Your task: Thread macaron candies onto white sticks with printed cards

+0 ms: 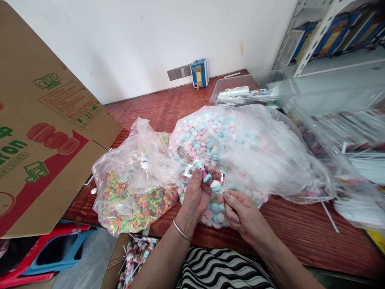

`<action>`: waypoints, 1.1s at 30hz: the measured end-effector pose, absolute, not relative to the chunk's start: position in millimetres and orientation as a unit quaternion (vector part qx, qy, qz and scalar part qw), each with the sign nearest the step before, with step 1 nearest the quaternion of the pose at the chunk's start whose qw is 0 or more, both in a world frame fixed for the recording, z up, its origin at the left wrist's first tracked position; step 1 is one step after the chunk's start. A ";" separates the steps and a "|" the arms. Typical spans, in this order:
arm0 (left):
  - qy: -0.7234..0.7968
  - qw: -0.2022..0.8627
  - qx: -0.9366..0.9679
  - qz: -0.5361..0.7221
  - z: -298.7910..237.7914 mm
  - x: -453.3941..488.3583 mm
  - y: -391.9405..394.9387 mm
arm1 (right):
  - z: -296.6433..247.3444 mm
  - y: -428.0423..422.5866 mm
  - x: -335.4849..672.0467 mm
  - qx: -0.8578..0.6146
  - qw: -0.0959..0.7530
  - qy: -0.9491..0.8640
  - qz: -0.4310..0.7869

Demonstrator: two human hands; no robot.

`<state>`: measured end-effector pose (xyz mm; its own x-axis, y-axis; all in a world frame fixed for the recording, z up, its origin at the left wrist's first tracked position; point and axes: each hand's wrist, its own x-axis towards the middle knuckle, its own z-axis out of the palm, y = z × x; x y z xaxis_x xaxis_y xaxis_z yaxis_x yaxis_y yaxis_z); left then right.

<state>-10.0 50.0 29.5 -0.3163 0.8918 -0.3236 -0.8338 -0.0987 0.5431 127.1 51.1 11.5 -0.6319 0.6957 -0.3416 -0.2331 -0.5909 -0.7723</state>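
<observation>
My left hand (pixel 197 194) is closed around a small candy stick (pixel 207 178) threaded with pink, blue and white sweets, its printed wrapper (pixel 186 156) sticking up and left. A metal bangle rings that wrist. My right hand (pixel 240 212) sits just right of it, fingers pinched near the stick's lower end; what they grip is too small to make out. Both hands hover over a clear plastic bag of pink and blue round sweets (pixel 207 136). Left of it lies a clear bag of multicoloured ring sweets (pixel 132 200).
A large cardboard box flap (pixel 45 132) leans at the left. A clear plastic tray (pixel 255 90) stands at the back of the wooden table (pixel 300 228), clear bins of white sticks (pixel 355 156) at the right. Finished candy sticks (pixel 135 257) lie below the table's edge.
</observation>
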 end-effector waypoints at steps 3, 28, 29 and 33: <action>0.334 0.569 0.058 0.749 27.0 -10.7 49.3 | 11.5 50.2 128.8 -0.355 0.318 -0.487 0.732; 0.301 0.555 0.037 0.774 46.4 -26.7 59.0 | 0.8 47.4 136.8 -0.341 0.402 -0.779 0.340; 0.302 0.554 0.026 0.775 48.4 -27.7 61.1 | 0.8 47.1 137.2 -0.337 0.404 -0.780 0.338; 0.281 0.597 -0.026 0.751 48.6 -23.2 64.1 | 0.9 48.5 137.5 -0.327 0.426 -0.794 0.285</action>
